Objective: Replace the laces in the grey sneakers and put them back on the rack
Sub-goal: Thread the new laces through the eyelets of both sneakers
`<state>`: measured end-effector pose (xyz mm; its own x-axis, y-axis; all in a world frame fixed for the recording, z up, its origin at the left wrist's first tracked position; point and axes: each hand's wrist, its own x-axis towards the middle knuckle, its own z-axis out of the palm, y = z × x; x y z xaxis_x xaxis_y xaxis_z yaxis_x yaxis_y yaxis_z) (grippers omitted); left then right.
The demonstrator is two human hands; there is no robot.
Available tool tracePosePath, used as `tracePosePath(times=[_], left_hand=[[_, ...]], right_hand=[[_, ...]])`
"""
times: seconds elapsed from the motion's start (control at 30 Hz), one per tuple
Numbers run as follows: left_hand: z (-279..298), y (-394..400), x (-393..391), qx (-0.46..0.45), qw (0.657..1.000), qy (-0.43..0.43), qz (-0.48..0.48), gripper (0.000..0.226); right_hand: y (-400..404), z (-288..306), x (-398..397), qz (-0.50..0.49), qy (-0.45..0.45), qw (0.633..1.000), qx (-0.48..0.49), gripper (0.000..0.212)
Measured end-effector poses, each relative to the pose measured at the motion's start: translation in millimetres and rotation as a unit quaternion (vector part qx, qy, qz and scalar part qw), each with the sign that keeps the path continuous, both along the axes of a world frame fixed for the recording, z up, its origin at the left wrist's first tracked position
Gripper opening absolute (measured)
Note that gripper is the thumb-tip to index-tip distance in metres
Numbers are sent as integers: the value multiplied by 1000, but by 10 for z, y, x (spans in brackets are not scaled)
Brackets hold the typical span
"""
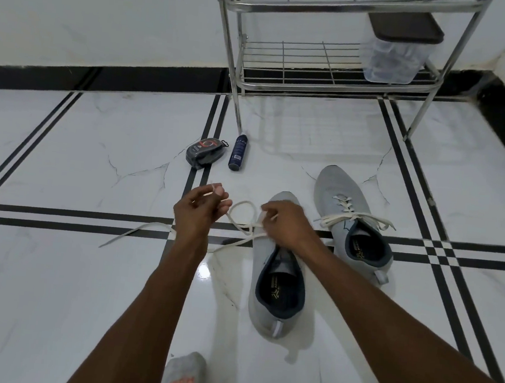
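Near grey sneaker [278, 289]: on the white marble floor [53, 264], toe pointing away, white lace [242, 218] looped over its throat, loose ends trailing left across the black floor stripes.
Right hand [288, 225]: knuckles up over the sneaker's eyelets, fingers curled, pinching the lace.
Left hand [197, 210]: raised just left of the sneaker, fingertips pinching the lace end, forearm extended.
Second grey sneaker [353, 222]: just right of the first, laced, bow tied.
Metal shoe rack [327, 78]: beyond, against the wall; clear lidded box [394, 50] on the lower shelf.
Spray can [239, 153] and packaged item [206, 153]: lying on the floor by the rack leg.
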<state>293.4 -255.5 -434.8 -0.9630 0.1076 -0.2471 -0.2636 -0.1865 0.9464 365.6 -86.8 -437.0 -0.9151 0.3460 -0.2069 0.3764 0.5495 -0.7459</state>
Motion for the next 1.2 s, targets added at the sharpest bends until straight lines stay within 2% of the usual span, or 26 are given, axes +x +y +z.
tracePosePath(times=[0.07, 0.13, 0.2, 0.27, 0.4, 0.47, 0.53, 0.6, 0.67, 0.73, 0.8, 1.07, 1.2], left_hand=[[-27, 66, 45, -44, 997, 47, -37, 20], [-48, 160, 128, -92, 989, 82, -78, 14], [-69, 279, 211, -135, 978, 104, -116, 12], [-132, 380, 250, -175, 966, 114, -155, 16], [-272, 443, 324, -280, 924, 150, -211, 18], [-287, 436, 378, -297, 914, 168, -219, 13], [-286, 447, 420, -313, 901, 194, -230, 5], [-303, 476, 439, -336, 888, 211, -233, 7], [-321, 512, 449, -366, 877, 211, -231, 8], [-339, 556, 474, -382, 867, 215, -236, 7], [-355, 594, 504, -393, 861, 218, -238, 10], [-394, 671, 537, -422, 849, 226, -223, 12], [-439, 679, 532, -418, 848, 224, -236, 12]], right_hand=[[168, 113, 128, -53, -1, 998, -20, 28], [296, 189, 279, -54, -72, 995, -46, 25], [317, 226, 393, -25, -168, 983, -64, 39], [247, 222, 442, -5, -203, 978, -50, 52], [70, 66, 489, 12, -128, 983, 129, 51], [28, -32, 515, -10, -77, 983, 168, 35], [54, -82, 527, -42, -53, 984, 166, 17], [143, -142, 524, -76, -43, 989, 118, 16], [239, -184, 548, -117, -35, 992, 12, 12], [299, -200, 590, -156, -35, 981, -112, 11], [328, -219, 603, -178, -31, 966, -185, 21], [374, -270, 555, -188, -52, 945, -264, 17], [406, -270, 520, -182, -59, 928, -319, 5]])
